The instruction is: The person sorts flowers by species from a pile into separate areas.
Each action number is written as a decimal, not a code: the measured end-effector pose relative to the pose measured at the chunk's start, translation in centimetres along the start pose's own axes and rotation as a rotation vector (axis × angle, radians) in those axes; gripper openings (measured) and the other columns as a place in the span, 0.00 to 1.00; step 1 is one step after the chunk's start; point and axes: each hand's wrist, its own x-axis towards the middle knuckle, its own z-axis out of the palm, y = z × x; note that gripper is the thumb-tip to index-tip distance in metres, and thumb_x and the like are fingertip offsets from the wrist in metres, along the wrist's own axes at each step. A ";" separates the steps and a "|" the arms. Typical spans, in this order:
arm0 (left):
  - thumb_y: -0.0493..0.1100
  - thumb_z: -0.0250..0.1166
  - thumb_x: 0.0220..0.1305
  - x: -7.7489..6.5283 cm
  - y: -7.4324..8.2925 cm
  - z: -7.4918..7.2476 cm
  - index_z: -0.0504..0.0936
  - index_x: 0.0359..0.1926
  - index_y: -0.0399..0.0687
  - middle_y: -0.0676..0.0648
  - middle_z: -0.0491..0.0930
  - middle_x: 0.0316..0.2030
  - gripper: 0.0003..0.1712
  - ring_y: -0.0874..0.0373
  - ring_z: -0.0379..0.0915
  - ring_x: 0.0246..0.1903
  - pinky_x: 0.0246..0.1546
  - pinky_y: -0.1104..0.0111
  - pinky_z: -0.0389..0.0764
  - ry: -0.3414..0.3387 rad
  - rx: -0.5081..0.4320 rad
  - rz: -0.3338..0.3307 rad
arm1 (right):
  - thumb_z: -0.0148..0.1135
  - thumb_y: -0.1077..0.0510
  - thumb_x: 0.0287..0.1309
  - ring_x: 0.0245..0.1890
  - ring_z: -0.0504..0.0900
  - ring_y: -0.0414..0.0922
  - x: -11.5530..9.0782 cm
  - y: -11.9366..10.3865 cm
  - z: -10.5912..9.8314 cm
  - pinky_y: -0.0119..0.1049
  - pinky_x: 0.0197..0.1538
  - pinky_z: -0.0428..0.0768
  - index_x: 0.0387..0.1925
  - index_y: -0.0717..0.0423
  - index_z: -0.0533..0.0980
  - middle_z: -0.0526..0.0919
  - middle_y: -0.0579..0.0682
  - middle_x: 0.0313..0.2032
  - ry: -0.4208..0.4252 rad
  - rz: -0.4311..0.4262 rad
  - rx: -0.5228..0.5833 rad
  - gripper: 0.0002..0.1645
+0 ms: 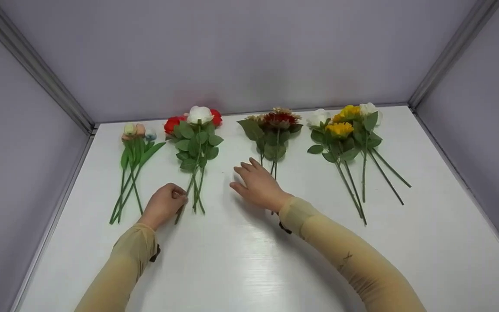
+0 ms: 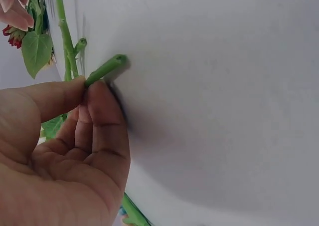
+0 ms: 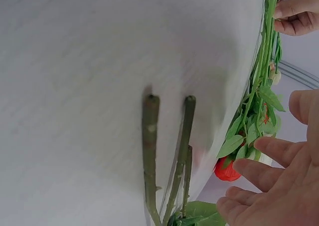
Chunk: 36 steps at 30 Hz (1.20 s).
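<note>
My left hand [image 1: 165,206] pinches the lower end of a green stem [image 2: 107,69] between thumb and forefinger, close over the table. That stem belongs to the bunch with a white rose [image 1: 199,115] and red flowers [image 1: 174,125], lying on the table with several leafy stems. My right hand [image 1: 260,184] holds nothing; its fingers are spread above the stems of the dark red flower bunch [image 1: 280,119]. In the right wrist view, cut stem ends [image 3: 150,106] of this bunch lie beside the open right hand [image 3: 279,171].
Pale tulips [image 1: 133,132] with crossed green stems lie at the left of the white table [image 1: 241,268]. At the right lies a bunch of yellow flowers [image 1: 340,129] and white flowers [image 1: 368,109], its stems fanned out. Grey panels [image 1: 249,56] enclose the back and sides.
</note>
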 end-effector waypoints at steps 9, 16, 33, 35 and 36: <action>0.43 0.60 0.75 0.1 -0.6 0.0 0.78 0.57 0.35 0.39 0.79 0.48 0.18 0.49 0.74 0.44 0.46 0.56 0.76 0.014 -0.010 0.017 | 0.50 0.39 0.77 0.76 0.56 0.59 0.0 0.1 0.1 0.45 0.78 0.48 0.73 0.59 0.68 0.67 0.61 0.72 0.003 0.015 -0.001 0.36; 0.46 0.61 0.75 0.1 -0.7 -0.1 0.77 0.58 0.34 0.38 0.79 0.50 0.21 0.47 0.75 0.46 0.49 0.54 0.77 0.024 -0.003 0.023 | 0.50 0.39 0.78 0.76 0.57 0.59 0.0 0.3 0.0 0.44 0.78 0.48 0.73 0.60 0.68 0.68 0.61 0.72 0.003 0.007 -0.014 0.36; 0.49 0.63 0.74 -0.6 5.6 2.5 0.66 0.75 0.43 0.39 0.61 0.72 0.34 0.42 0.55 0.72 0.70 0.48 0.63 0.253 0.099 0.384 | 0.56 0.54 0.76 0.54 0.79 0.55 -3.4 9.4 -6.0 0.52 0.57 0.77 0.55 0.57 0.83 0.84 0.55 0.51 0.343 0.193 0.145 0.17; 0.51 0.64 0.73 -0.9 7.1 3.8 0.64 0.76 0.46 0.41 0.59 0.74 0.36 0.43 0.53 0.74 0.72 0.48 0.60 0.231 0.190 0.462 | 0.56 0.55 0.75 0.53 0.80 0.56 -4.3 11.5 -7.0 0.53 0.57 0.78 0.54 0.59 0.83 0.84 0.57 0.50 0.372 0.243 0.159 0.17; 0.51 0.64 0.73 -1.1 7.9 4.4 0.63 0.77 0.47 0.41 0.58 0.76 0.37 0.43 0.51 0.75 0.73 0.48 0.58 0.215 0.242 0.499 | 0.56 0.55 0.75 0.52 0.80 0.56 -4.7 12.6 -7.6 0.53 0.56 0.78 0.54 0.60 0.83 0.85 0.58 0.50 0.386 0.269 0.164 0.17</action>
